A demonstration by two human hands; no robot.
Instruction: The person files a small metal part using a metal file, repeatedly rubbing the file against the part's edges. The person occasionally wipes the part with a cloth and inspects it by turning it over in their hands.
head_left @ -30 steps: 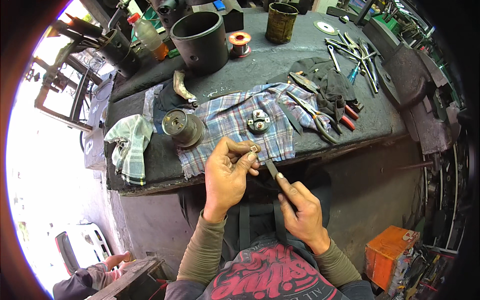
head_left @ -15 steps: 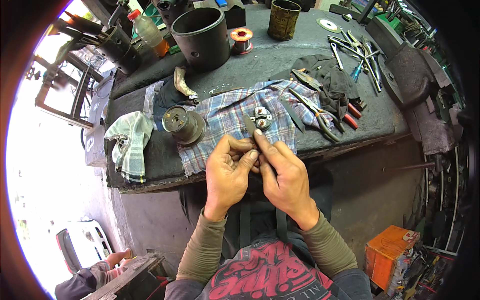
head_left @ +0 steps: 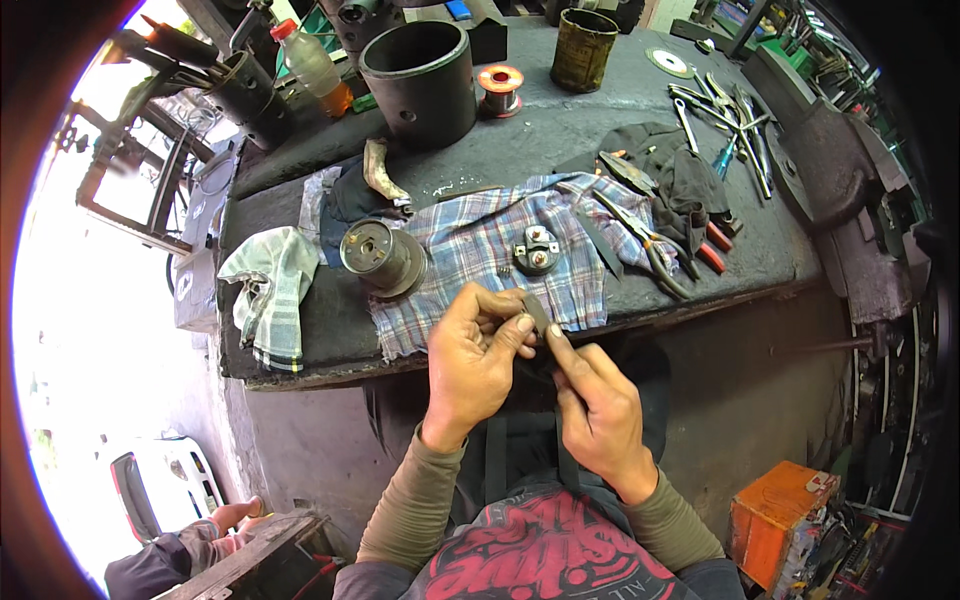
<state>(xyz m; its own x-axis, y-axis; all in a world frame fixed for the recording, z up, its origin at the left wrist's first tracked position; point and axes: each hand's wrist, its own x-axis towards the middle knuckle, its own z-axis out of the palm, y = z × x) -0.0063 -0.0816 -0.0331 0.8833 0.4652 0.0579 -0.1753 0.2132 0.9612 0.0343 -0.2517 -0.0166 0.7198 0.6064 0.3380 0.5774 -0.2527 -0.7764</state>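
My right hand (head_left: 603, 408) grips a thin, flat, dark metal strip (head_left: 534, 313) that looks like a small file, its index finger stretched along it. My left hand (head_left: 475, 352) is closed in a pinch against the strip; whatever small piece sits between its fingers is hidden. Both hands meet in front of the bench's near edge. Just beyond them, a round black part with two metal terminals (head_left: 536, 250) rests on a plaid cloth (head_left: 455, 240). To the left on the cloth stands a round metal housing (head_left: 383, 258).
Orange-handled pliers (head_left: 640, 240), a dark rag (head_left: 665, 170) and several hand tools (head_left: 725, 125) lie on the bench's right. A wide dark cylinder (head_left: 418, 85), a solder spool (head_left: 500, 92), a rusty can (head_left: 584, 50) and a bottle (head_left: 310, 65) stand behind. An orange box (head_left: 785, 520) sits lower right.
The strip has drawn back toward me between the hands, so less of it sticks out over the cloth. My right hand has moved down and right; the view has shifted slightly.
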